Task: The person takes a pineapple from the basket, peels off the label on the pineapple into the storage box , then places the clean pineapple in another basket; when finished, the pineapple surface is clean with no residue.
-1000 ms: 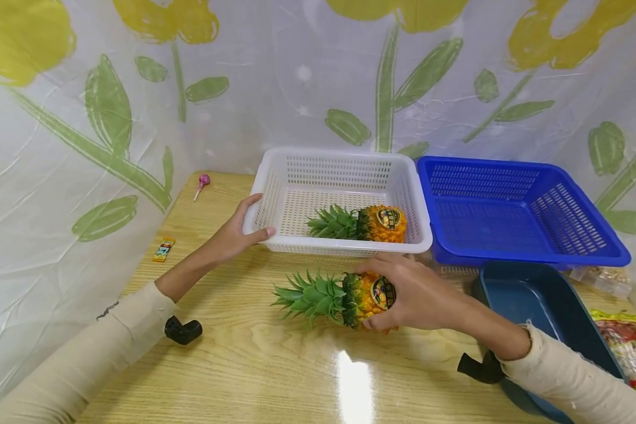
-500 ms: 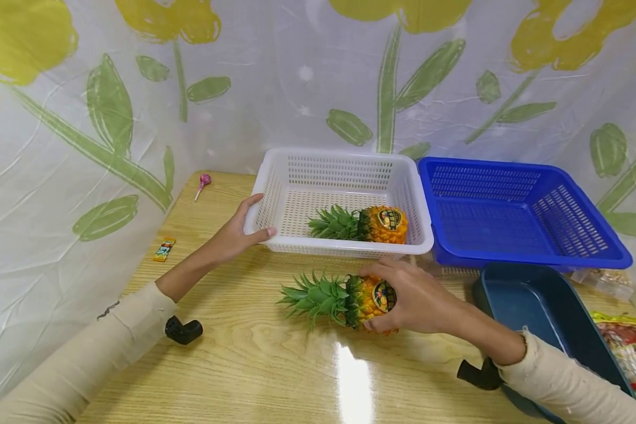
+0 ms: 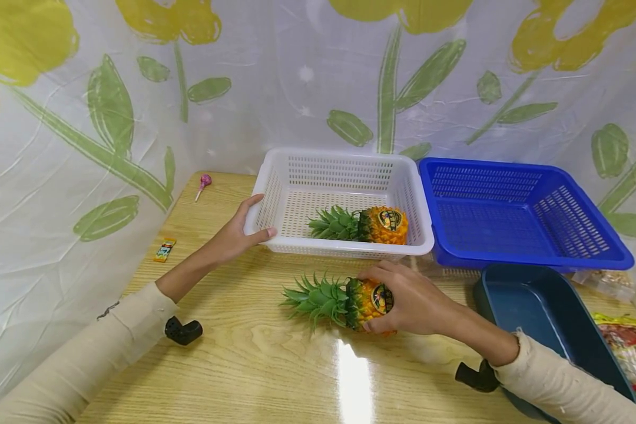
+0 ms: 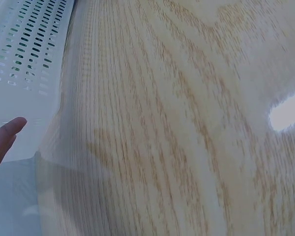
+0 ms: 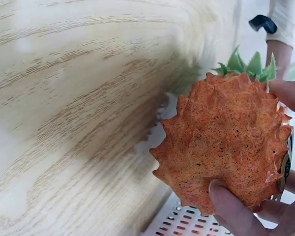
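Observation:
My right hand [image 3: 416, 300] grips a small pineapple [image 3: 357, 300] with a black label, thumb on its near side and fingers over its far side. Its green leaves point left. In the right wrist view the spiky orange base of this pineapple [image 5: 226, 137] faces the camera, near the tabletop; I cannot tell whether it touches. A white basket [image 3: 344, 248] stands just behind it, and a second labelled pineapple [image 3: 384, 227] lies inside along the front wall. My left hand [image 3: 233, 238] holds the basket's front left corner, thumb over the rim; only fingertips show in the left wrist view.
To the right of the white basket is a blue basket [image 3: 509, 260], with a dark teal bin [image 3: 490, 306] in front of it. Colourful packaging [image 3: 633, 353] lies at the far right. A lollipop [image 3: 205, 180] and a small wrapped sweet [image 3: 164, 249] lie on the left.
My right hand and its pineapple have shifted slightly right and towards me, away from the white basket's front. My left hand stays on the basket corner.

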A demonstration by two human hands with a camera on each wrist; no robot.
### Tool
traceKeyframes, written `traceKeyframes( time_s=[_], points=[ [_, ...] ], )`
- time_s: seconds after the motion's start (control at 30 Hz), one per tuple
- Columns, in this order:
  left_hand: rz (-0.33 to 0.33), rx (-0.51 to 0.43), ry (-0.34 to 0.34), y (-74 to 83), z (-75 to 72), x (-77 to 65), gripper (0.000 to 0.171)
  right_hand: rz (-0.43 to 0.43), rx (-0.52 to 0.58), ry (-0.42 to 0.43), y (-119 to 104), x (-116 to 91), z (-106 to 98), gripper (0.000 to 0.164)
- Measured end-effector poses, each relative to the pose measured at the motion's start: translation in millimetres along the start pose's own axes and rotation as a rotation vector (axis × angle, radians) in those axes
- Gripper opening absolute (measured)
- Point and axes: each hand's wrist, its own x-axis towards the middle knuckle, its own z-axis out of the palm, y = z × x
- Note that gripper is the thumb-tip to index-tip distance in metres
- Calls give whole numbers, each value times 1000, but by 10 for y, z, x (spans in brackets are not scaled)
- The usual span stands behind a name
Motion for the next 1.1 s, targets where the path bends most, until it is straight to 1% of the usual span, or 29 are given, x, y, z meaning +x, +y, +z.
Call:
traceKeyframes(
  time_s=[0.47,0.77,0.93,1.1],
  points=[
    [9,-11,-3,-14,2,9,90,10,15,-38,29,0,39,77],
    [16,-15,-10,-16,-6,16,88,-5,15,-48,53,18,56,79],
    [29,0,-13,13,-17,21,89,-22,16,-46,66,28,67,78],
    [31,44,-7,30,-41,26,91,-34,18,-55,73,43,68,79]
  ],
)
